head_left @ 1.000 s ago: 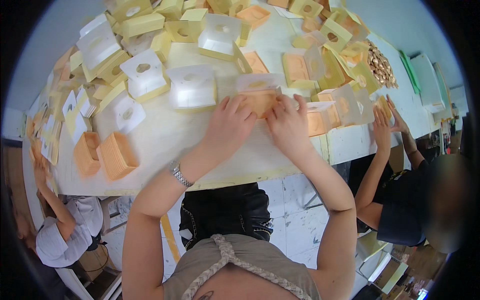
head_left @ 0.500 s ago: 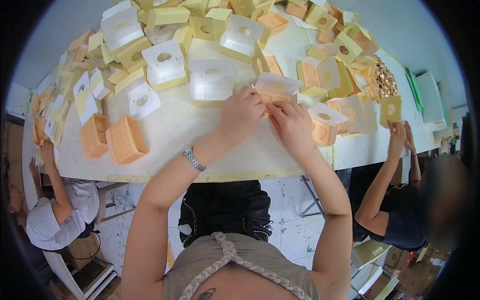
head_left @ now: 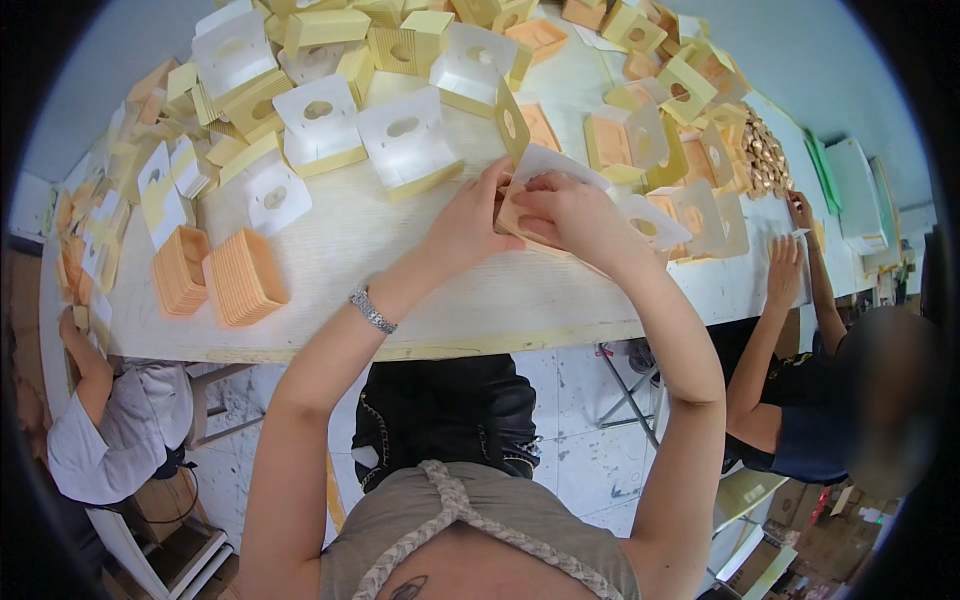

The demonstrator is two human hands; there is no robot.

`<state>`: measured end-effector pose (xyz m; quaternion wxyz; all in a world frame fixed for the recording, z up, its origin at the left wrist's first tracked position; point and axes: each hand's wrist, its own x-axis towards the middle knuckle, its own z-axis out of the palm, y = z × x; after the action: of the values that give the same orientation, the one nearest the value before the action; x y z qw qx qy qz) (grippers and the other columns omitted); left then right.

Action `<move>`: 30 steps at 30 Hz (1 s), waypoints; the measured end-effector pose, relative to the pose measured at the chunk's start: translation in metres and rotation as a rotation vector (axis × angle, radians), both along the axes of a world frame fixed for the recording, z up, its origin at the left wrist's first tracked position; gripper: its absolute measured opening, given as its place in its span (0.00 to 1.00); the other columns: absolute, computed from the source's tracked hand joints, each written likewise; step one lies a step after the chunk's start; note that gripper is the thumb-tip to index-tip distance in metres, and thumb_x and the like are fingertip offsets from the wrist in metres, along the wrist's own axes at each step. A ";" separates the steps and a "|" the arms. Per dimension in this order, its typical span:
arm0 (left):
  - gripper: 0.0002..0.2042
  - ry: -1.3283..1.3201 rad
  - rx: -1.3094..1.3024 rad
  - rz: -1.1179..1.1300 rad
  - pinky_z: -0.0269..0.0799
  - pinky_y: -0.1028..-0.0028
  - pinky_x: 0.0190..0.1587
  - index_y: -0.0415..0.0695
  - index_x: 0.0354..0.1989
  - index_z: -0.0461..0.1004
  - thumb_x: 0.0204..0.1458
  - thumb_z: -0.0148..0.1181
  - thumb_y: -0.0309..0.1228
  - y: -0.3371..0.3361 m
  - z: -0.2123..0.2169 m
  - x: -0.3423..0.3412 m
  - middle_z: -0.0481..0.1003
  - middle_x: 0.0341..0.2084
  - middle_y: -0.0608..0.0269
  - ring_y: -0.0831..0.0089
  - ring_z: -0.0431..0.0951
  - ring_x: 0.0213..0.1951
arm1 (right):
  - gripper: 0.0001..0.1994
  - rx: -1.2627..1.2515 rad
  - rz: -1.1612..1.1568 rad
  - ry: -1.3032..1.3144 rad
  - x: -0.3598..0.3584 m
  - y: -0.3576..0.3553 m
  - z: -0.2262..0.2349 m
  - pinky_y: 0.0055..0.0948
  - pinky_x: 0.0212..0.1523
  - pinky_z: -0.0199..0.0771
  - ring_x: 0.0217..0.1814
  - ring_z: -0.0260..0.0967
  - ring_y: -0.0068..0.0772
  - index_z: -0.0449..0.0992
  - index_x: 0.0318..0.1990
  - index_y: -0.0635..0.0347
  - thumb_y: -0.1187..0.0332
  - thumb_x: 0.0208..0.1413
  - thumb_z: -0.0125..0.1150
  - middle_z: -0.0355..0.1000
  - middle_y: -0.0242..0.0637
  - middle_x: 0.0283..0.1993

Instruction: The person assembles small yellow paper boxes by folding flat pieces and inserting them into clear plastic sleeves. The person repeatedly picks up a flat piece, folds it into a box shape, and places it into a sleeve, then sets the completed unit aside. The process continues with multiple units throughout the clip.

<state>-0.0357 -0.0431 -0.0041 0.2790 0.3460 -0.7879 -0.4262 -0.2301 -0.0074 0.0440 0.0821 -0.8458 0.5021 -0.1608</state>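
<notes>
While the view is sitting lower over the table than it did a second ago, both hands are now working nearer its front edge, and the orange tray they pressed flat then is being lifted slightly off the surface with a white card laid over it. The left hand (head_left: 470,225) is gripping the near left corner of the small orange tray (head_left: 512,218), fingers curled under its rim. The right hand (head_left: 570,215) is lying over the tray's top, fingertips pinching the white card insert (head_left: 560,165) against it. Tray and card are sitting just above the white table (head_left: 400,280), right of its middle. The card is looking thin, stiff and matte, bent into a shallow fold; the tray is looking like moulded plastic with a raised lip. A metal bracelet (head_left: 372,310) is circling the left wrist. To the left, two stacks of nested orange trays (head_left: 243,277) are standing on edge, ribbed by their rims. Yellow boxes with white, oval-holed inserts (head_left: 408,140) are crowding the far side. At the right, another person's hands (head_left: 785,265) are resting on the table.
</notes>
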 end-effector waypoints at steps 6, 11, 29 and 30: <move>0.42 -0.097 -0.301 0.048 0.66 0.60 0.58 0.40 0.60 0.61 0.34 0.77 0.38 0.000 -0.012 -0.001 0.71 0.51 0.51 0.52 0.68 0.56 | 0.14 0.110 0.044 0.071 0.000 0.009 0.011 0.40 0.46 0.76 0.47 0.75 0.46 0.79 0.48 0.52 0.67 0.52 0.66 0.74 0.41 0.52; 0.43 -0.134 -0.228 0.007 0.67 0.60 0.57 0.38 0.59 0.61 0.34 0.78 0.41 -0.001 -0.009 -0.001 0.69 0.52 0.49 0.50 0.69 0.56 | 0.13 0.020 0.052 0.149 0.006 0.008 0.009 0.37 0.40 0.77 0.42 0.76 0.41 0.79 0.44 0.54 0.69 0.49 0.67 0.74 0.37 0.49; 0.44 -0.150 -0.260 0.026 0.66 0.59 0.58 0.38 0.60 0.59 0.35 0.78 0.39 -0.006 -0.018 -0.004 0.69 0.54 0.48 0.51 0.68 0.57 | 0.02 0.142 -0.088 -0.100 0.003 0.008 0.001 0.38 0.34 0.75 0.34 0.74 0.42 0.79 0.30 0.59 0.74 0.46 0.64 0.73 0.37 0.30; 0.43 -0.155 -0.271 0.027 0.66 0.59 0.59 0.37 0.61 0.59 0.36 0.77 0.39 -0.005 -0.018 -0.004 0.69 0.53 0.48 0.51 0.67 0.58 | 0.03 0.130 -0.063 -0.125 0.002 0.008 0.002 0.38 0.35 0.75 0.34 0.73 0.43 0.80 0.30 0.59 0.74 0.46 0.64 0.73 0.38 0.30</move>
<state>-0.0400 -0.0485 -0.0219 0.2674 0.3477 -0.8526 -0.2842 -0.2285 0.0011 0.0459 0.1631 -0.8107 0.5316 -0.1829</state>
